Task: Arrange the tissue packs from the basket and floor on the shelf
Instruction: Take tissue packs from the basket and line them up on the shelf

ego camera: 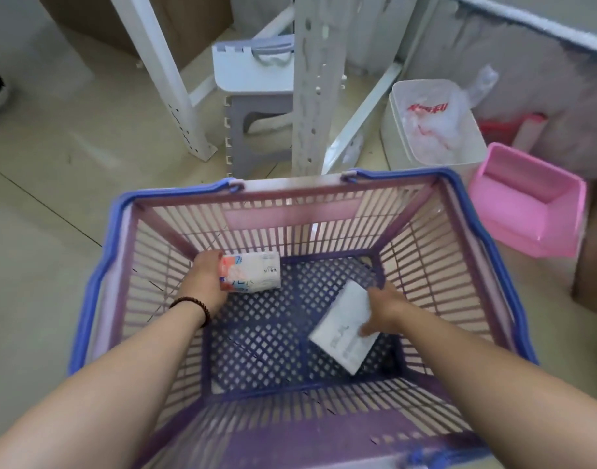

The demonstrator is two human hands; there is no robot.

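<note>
A purple slatted basket (pixel 290 218) with blue handles fills the lower view, and both my arms reach down into it. My left hand (pixel 205 282) grips one end of a white tissue pack with red and blue print (pixel 256 274) at the basket's far left. My right hand (pixel 385 309) lies over the edge of a second white tissue pack (pixel 344 330), which rests tilted on the blue mesh floor at the right. Fingers curl around its right side. The shelf shows only as white perforated posts (pixel 315 96) beyond the basket.
A grey folding stool (pixel 253 79) stands between the shelf posts. A white bin lined with a plastic bag (pixel 429 130) and a pink plastic tub (pixel 527 204) sit to the right of the basket. Pale floor tiles stretch out to the left.
</note>
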